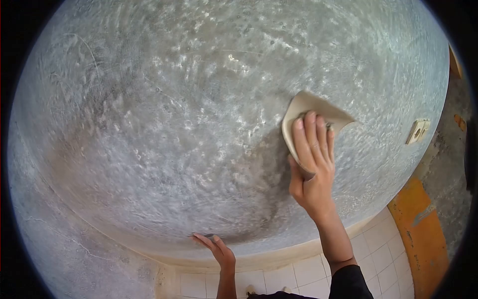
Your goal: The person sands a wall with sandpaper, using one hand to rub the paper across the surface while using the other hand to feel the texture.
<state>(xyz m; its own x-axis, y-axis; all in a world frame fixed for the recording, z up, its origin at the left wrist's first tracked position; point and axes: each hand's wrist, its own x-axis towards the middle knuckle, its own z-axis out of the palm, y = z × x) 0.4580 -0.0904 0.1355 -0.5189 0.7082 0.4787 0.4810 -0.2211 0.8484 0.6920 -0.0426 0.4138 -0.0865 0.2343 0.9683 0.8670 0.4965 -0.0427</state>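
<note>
My right hand (313,164) presses a sheet of beige sandpaper (311,102) against the grey plastered wall (199,124). Its fingers lie over the sheet, and the thumb is at the lower left edge. The sheet's upper and right corners curl away from the wall. Lower down and to the left, my left hand (219,251) rests at the wall with fingers stretched and thumb apart. A small dark grey patch shows between that thumb and the fingers.
A wall socket (418,131) sits on the right. Beyond the wall's right edge is an orange-painted strip (418,234). White floor tiles (308,271) lie below, with my feet at the bottom edge. A second wall (64,239) meets this one at the left.
</note>
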